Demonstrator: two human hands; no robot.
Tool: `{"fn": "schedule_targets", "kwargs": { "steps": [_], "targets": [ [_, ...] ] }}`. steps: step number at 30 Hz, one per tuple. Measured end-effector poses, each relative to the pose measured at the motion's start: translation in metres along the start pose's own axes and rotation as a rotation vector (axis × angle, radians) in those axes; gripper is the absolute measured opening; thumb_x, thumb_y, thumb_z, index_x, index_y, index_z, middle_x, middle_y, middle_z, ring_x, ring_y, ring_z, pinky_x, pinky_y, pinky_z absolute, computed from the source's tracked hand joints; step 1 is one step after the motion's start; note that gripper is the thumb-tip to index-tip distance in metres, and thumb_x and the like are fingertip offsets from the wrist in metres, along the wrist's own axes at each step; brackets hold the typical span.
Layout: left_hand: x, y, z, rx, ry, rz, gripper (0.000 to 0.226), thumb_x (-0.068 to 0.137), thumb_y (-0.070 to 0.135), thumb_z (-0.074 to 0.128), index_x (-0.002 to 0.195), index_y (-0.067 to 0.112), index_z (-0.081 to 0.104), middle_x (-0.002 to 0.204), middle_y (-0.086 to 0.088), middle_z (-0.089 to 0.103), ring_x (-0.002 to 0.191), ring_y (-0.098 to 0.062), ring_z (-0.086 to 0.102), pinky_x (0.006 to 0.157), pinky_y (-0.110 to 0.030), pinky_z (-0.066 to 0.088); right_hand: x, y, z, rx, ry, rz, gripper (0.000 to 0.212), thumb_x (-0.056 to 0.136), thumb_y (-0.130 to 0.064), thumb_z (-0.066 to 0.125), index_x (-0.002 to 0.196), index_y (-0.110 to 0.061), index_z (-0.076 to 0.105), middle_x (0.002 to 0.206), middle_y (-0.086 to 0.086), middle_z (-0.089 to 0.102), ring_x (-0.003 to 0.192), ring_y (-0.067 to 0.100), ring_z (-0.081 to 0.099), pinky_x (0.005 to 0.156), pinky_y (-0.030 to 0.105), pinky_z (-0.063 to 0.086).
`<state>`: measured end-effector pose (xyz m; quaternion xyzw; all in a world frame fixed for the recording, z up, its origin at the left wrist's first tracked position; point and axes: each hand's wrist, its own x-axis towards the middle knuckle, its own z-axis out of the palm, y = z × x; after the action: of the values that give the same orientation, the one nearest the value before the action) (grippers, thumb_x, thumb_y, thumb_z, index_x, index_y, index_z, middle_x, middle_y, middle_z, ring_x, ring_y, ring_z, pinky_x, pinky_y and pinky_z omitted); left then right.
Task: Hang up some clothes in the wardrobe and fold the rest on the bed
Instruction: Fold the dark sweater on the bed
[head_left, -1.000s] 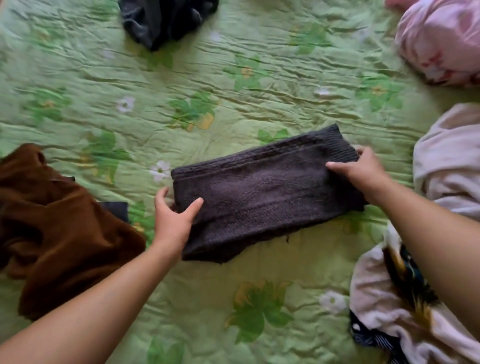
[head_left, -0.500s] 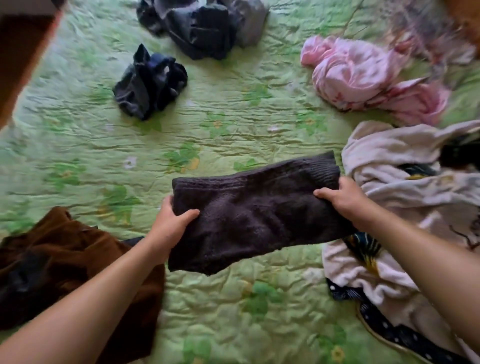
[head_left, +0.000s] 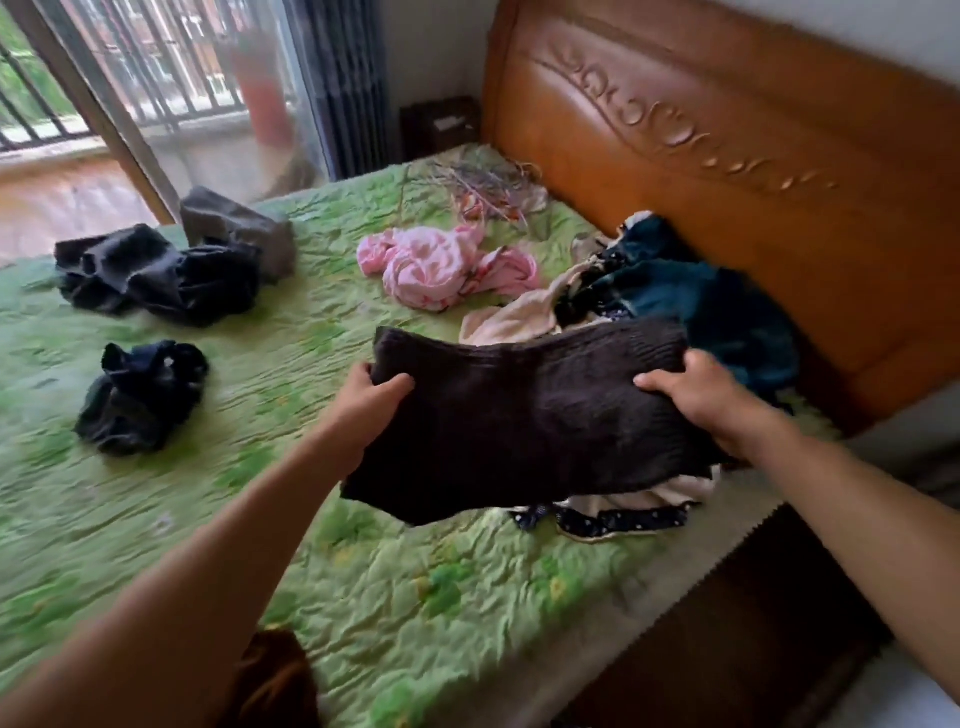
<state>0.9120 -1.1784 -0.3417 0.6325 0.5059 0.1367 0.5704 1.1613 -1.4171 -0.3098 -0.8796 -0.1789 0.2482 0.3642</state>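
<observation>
Evidently soft and light, the folded dark knit (head_left: 524, 410) hangs between the left hand (head_left: 363, 400) and the right hand (head_left: 696, 395), each gripping one end above the bed (head_left: 260, 519) (it sags mid-span, so end grips suit it).

Far corner of the room
A glass door (head_left: 223, 104) shows a barred balcony railing (head_left: 31, 106); a dark pleated curtain (head_left: 343, 88) hangs just beside it, and a dark box (head_left: 441, 127) stands against the pale wall (head_left: 436, 47)

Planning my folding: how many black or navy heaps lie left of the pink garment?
2: a large black crumpled heap beside grey fabric near the window; a small navy bundle nearer. Some may be hidden.
</observation>
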Motion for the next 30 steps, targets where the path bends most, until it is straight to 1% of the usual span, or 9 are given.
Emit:
{"fn": "schedule_targets", "kwargs": {
  "steps": [3,7,11,13,17,20,23,26,30],
  "targets": [
    [-0.019,0.054,0.036,0.081,-0.065,0.084,0.039,0.078,0.033,0.066,0.111,0.015,0.055,0.100,-0.010,0.067,0.088,-0.025,0.065,0.083,-0.041,0.056,-0.029,0.002,-0.062,0.036,0.075,0.029,0.023,0.092,-0.024,0.069,0.106,-0.012,0.056,0.102,0.006,0.058,0.095,0.025,0.055,0.083,0.032,0.041],
    [-0.043,0.122,0.097,0.240,-0.198,0.231,0.050,0.081,0.031,0.066,0.124,0.010,0.049,0.100,-0.007,0.063,0.084,-0.020,0.063,0.067,-0.032,0.053,-0.062,0.021,-0.138,-0.014,0.193,0.049,0.023,0.093,-0.030,0.067,0.099,-0.013,0.053,0.095,0.002,0.054,0.090,0.023,0.053,0.075,0.031,0.037],
    [-0.063,0.179,0.177,0.592,-0.294,0.420,0.056,0.090,0.033,0.064,0.137,0.010,0.043,0.126,-0.014,0.057,0.109,-0.028,0.058,0.086,-0.032,0.047,-0.087,0.044,-0.206,-0.185,0.286,0.101,0.026,0.091,-0.036,0.067,0.083,-0.019,0.048,0.093,0.006,0.057,0.079,0.021,0.053,0.065,0.035,0.042],
    [-0.083,0.205,0.220,0.756,-0.347,0.530,0.052,0.091,0.034,0.063,0.132,0.009,0.045,0.124,-0.014,0.056,0.108,-0.028,0.054,0.083,-0.030,0.040,-0.099,0.057,-0.238,-0.280,0.326,0.134,0.027,0.089,-0.039,0.067,0.089,-0.015,0.054,0.093,0.010,0.061,0.080,0.026,0.058,0.072,0.039,0.050],
    [-0.111,0.243,0.305,0.910,-0.466,0.766,0.044,0.083,0.038,0.064,0.115,0.009,0.053,0.113,-0.010,0.064,0.102,-0.028,0.061,0.087,-0.037,0.049,-0.124,0.085,-0.295,-0.387,0.344,0.206,0.025,0.094,-0.037,0.060,0.091,-0.015,0.050,0.091,0.008,0.058,0.078,0.023,0.057,0.069,0.038,0.048],
    [-0.138,0.267,0.361,1.034,-0.525,0.907,0.036,0.089,0.036,0.063,0.109,0.009,0.051,0.106,-0.005,0.060,0.105,-0.029,0.060,0.081,-0.034,0.043,-0.145,0.107,-0.329,-0.429,0.381,0.287,0.025,0.094,-0.037,0.058,0.098,-0.013,0.051,0.093,0.006,0.057,0.081,0.021,0.057,0.073,0.039,0.051],
    [-0.166,0.289,0.413,1.097,-0.607,1.043,0.037,0.089,0.036,0.063,0.115,0.010,0.053,0.106,-0.004,0.061,0.103,-0.028,0.061,0.081,-0.034,0.045,-0.166,0.126,-0.355,-0.425,0.419,0.378,0.026,0.094,-0.039,0.057,0.100,-0.015,0.049,0.099,0.006,0.057,0.086,0.022,0.057,0.066,0.035,0.045],
    [-0.189,0.308,0.463,1.162,-0.680,1.170,0.042,0.087,0.039,0.063,0.118,0.012,0.053,0.112,-0.008,0.064,0.104,-0.030,0.061,0.084,-0.037,0.048,-0.189,0.144,-0.375,-0.393,0.473,0.458,0.029,0.095,-0.038,0.056,0.108,-0.013,0.051,0.102,0.007,0.058,0.090,0.023,0.057,0.072,0.036,0.048],
    [-0.231,0.328,0.528,1.191,-0.865,1.384,0.045,0.086,0.039,0.064,0.122,0.013,0.053,0.120,-0.009,0.064,0.108,-0.030,0.060,0.093,-0.041,0.049,-0.224,0.163,-0.394,-0.353,0.571,0.565,0.023,0.096,-0.038,0.054,0.086,-0.019,0.045,0.088,0.002,0.053,0.074,0.014,0.052,0.056,0.029,0.037]
  ]
}}
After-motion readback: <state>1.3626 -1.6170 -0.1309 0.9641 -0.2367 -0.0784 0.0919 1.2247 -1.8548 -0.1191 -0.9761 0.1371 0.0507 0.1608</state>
